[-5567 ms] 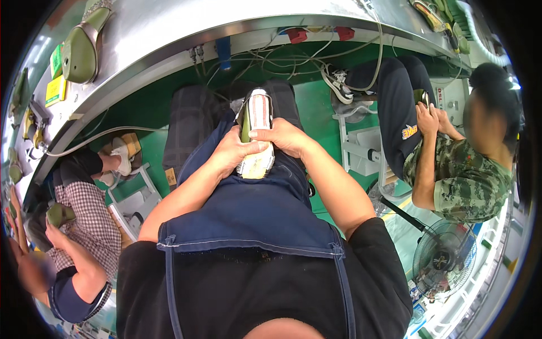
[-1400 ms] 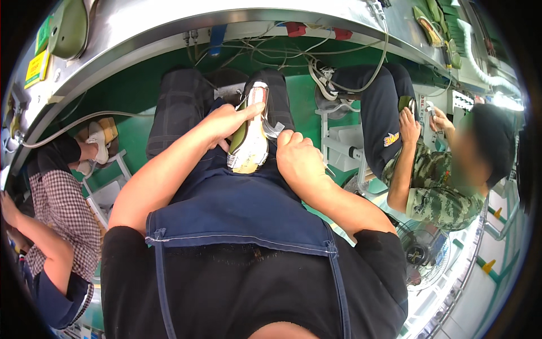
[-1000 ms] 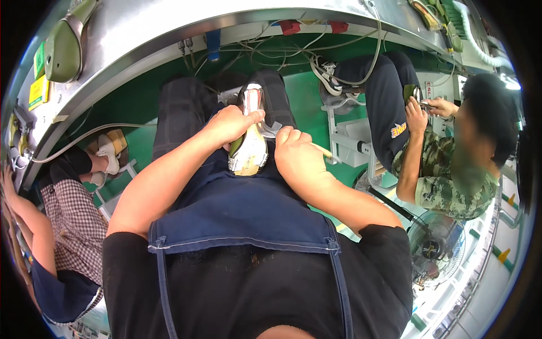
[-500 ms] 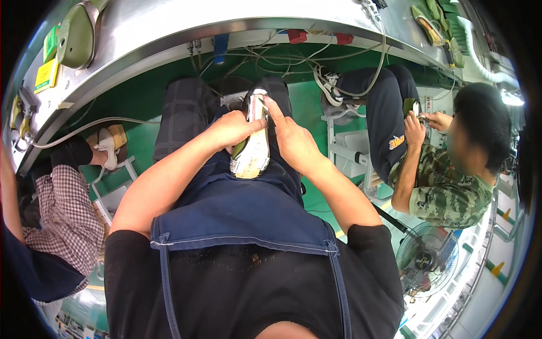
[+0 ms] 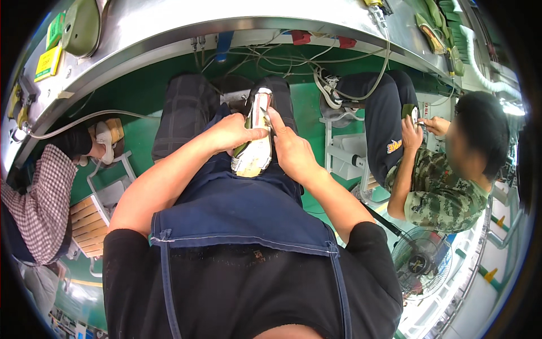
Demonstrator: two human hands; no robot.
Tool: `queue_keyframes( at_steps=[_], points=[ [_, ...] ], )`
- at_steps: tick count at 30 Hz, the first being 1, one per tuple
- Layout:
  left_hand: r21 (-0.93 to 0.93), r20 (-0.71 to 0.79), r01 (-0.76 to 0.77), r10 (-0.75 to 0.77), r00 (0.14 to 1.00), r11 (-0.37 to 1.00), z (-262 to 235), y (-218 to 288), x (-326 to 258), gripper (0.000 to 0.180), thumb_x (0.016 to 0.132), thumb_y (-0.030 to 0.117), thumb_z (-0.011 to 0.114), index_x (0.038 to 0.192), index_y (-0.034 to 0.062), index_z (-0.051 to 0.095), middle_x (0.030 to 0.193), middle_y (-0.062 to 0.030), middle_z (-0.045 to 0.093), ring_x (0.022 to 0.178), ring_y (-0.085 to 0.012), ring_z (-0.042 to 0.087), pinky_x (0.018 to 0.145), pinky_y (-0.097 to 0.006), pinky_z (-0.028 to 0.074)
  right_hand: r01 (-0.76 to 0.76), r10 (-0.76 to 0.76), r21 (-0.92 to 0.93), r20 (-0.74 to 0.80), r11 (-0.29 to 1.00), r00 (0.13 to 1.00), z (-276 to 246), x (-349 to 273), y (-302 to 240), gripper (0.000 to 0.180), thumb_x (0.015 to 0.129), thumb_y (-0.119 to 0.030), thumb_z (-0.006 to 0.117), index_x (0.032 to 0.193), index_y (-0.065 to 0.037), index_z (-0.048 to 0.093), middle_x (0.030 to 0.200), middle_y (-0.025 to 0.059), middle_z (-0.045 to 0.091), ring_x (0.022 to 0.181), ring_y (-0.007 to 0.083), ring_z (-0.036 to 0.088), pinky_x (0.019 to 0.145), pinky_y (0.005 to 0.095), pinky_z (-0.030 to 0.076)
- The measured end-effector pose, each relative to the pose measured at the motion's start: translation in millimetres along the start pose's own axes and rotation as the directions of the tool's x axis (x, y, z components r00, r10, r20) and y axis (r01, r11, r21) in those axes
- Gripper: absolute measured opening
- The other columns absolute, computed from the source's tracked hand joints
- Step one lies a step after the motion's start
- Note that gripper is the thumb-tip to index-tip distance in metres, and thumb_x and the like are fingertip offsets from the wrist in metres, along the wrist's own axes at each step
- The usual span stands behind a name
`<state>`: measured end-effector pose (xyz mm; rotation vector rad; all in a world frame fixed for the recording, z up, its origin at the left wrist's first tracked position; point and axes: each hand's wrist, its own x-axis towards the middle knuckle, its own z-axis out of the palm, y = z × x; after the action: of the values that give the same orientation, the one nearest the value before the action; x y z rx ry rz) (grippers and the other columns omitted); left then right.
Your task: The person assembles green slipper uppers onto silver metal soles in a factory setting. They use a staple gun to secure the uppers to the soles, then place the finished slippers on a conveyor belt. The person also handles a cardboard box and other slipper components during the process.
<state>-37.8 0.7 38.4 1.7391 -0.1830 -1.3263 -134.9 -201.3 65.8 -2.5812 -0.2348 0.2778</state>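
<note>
Across my lap lies an unfinished shoe [image 5: 251, 161], its pale underside up and a green upper showing along its left edge. My left hand [image 5: 236, 133] is wrapped round its left side, thumb laid over the underside. My right hand [image 5: 293, 151] is closed on a small dark-bladed knife [image 5: 266, 114], whose tip meets the upper part of the underside. The index finger stretches along the knife, and the handle is mostly hidden in the palm. A blue apron [image 5: 243, 217] covers my lap below the shoe.
A metal workbench [image 5: 226, 25] curves ahead, with cables [image 5: 316, 59] hanging beneath. A green shoe-shaped piece [image 5: 81, 28] and yellow box [image 5: 48, 63] stand on its left. Right of me a co-worker [image 5: 446, 192] handles a similar shoe, near a fan [image 5: 420, 263]. A slatted stool [image 5: 89, 226] is at left.
My right hand and the knife have shifted slightly down along the shoe, toward me. At the left, the person in checked clothing has moved back, uncovering the stool.
</note>
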Motion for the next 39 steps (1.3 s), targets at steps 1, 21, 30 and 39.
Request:
queue_keyframes(
  at_steps=[1,21,30,39],
  points=[
    [0.002,-0.015,-0.011,0.011,1.000,1.000,1,4,-6,0.056,0.091,0.046,0.074,0.115,-0.0040,0.071,0.101,-0.0174,0.075,0.087,-0.0254,0.076,0.065,-0.037,0.060,-0.018,0.020,-0.024,0.045,1.000,0.999,-1,0,-1,0.077,0.095,-0.003,0.052,0.165,-0.020,0.023,0.089,0.0197,0.063,0.076,0.0430,0.066,0.069,0.0549,0.055],
    [0.394,-0.336,-0.204,0.347,0.876,0.896,37,-23,-21,0.081,0.103,0.038,0.058,0.155,-0.0151,0.027,0.149,-0.0345,0.046,0.131,-0.0469,0.054,0.110,-0.046,0.046,-0.061,0.153,-0.197,0.492,0.978,0.857,-73,40,-34,0.020,0.093,0.001,0.052,0.112,0.006,0.054,0.103,0.0325,0.068,0.100,0.0484,0.068,0.084,0.0546,0.055],
    [0.383,-0.348,-0.242,0.382,0.856,0.892,35,-29,-19,0.080,0.103,0.037,0.059,0.154,-0.0151,0.028,0.152,-0.0332,0.044,0.130,-0.0468,0.055,0.110,-0.046,0.046,-0.064,0.233,-0.294,0.588,0.954,0.775,-79,59,-43,0.019,0.095,-0.002,0.051,0.113,0.006,0.051,0.096,0.0315,0.070,0.099,0.0484,0.069,0.084,0.0554,0.054],
    [-0.012,-0.556,-0.697,0.574,0.600,0.717,5,-49,44,0.060,0.111,0.042,0.042,0.148,-0.0062,0.049,0.154,-0.0254,0.048,0.145,-0.0330,0.046,0.122,-0.038,0.032,-0.046,0.234,-0.309,0.607,0.950,0.759,-77,59,-44,0.013,0.092,0.004,0.047,0.105,0.006,0.049,0.093,0.0342,0.069,0.096,0.0493,0.070,0.082,0.0552,0.055]
  ],
)
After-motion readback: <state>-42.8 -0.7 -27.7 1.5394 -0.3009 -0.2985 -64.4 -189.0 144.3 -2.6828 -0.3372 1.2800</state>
